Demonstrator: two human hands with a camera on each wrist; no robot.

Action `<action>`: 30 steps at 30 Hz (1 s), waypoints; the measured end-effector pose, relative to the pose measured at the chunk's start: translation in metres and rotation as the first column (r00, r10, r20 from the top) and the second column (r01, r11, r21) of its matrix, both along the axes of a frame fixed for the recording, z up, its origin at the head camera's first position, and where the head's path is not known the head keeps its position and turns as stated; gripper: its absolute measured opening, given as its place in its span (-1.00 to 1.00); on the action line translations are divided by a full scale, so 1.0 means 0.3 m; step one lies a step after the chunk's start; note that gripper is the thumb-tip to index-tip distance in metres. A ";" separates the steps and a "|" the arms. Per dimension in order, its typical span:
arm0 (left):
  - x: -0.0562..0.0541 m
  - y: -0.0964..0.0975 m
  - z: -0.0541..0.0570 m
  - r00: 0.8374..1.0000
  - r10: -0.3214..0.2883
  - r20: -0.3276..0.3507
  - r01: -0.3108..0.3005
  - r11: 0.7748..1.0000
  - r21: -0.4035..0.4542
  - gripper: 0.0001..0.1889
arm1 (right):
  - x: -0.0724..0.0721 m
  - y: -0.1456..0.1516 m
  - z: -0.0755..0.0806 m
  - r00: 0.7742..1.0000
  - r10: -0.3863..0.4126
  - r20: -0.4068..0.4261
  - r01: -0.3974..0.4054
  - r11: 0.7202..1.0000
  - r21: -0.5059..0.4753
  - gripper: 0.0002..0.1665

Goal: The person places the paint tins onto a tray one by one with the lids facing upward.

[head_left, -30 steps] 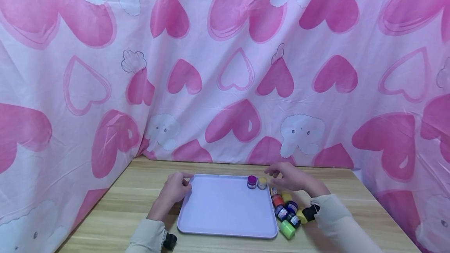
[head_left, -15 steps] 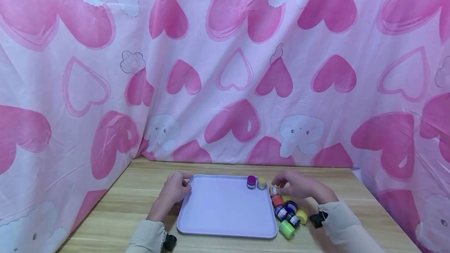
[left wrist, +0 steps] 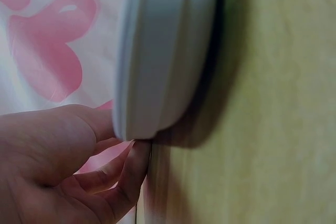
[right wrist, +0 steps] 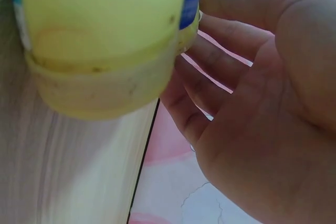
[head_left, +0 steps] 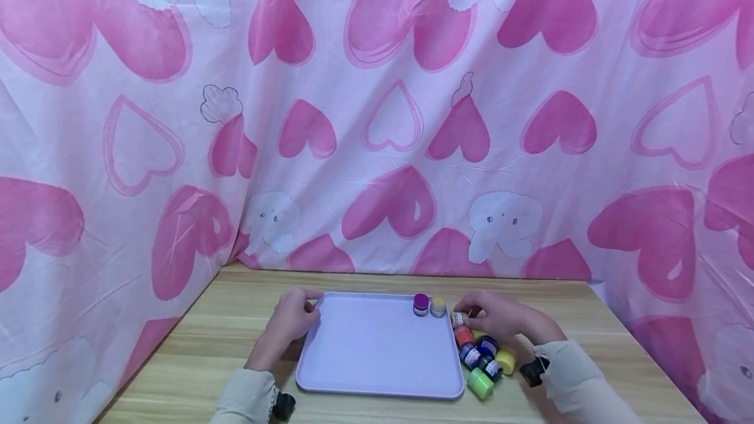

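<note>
Gripping: my left hand [head_left: 290, 314] pinches the tray [head_left: 377, 352], my right hand [head_left: 491, 314] a jar [head_left: 461, 320] beside it.
Tray: one, long axis left-to-right.
Held jar: direction unclear.
Other jars [head_left: 421, 306]: two upright on the tray, seven right of it.

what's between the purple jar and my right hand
The head view shows the yellow-lidded jar, then the tray's right rim, and a small jar at your right hand.
</note>
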State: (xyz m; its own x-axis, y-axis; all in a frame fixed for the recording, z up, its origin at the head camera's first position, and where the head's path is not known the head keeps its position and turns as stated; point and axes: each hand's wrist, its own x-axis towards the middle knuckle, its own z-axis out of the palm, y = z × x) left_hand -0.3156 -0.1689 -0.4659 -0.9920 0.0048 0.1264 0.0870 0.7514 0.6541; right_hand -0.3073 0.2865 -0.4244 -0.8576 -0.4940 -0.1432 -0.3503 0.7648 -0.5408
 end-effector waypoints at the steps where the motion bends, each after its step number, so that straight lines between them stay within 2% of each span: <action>1: -0.002 -0.002 -0.003 1.000 -0.001 0.002 0.001 1.000 0.001 -0.60 | 0.001 -0.001 0.000 1.000 0.009 -0.002 -0.009 1.000 -0.003 -0.62; 9: 0.000 -0.009 -0.008 1.000 -0.005 0.005 0.005 1.000 0.009 -0.60 | -0.004 -0.004 -0.009 0.998 0.052 -0.035 -0.053 0.998 -0.027 -0.62; 16: 0.001 -0.005 -0.002 1.000 -0.003 0.006 0.003 1.000 0.001 -0.60 | -0.016 -0.005 -0.020 1.000 -0.017 -0.009 0.016 0.995 -0.097 -0.65; 23: 0.002 -0.008 0.003 1.000 -0.017 -0.010 0.018 1.000 0.014 -0.59 | -0.036 -0.006 -0.035 0.997 -0.043 -0.060 0.032 0.987 -0.160 -0.65; 30: -0.002 -0.014 0.001 0.999 -0.022 -0.024 0.023 1.000 0.016 -0.60 | -0.029 -0.033 -0.006 0.989 -0.074 -0.128 0.052 0.985 -0.165 -0.62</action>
State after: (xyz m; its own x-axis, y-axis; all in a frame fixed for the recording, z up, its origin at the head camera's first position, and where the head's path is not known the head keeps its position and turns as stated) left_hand -0.3161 -0.1731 -0.4655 -0.9883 0.0248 0.1507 0.1197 0.7384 0.6636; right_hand -0.3160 0.2767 -0.4260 -0.8938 -0.4455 0.0515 -0.3814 0.6946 -0.6099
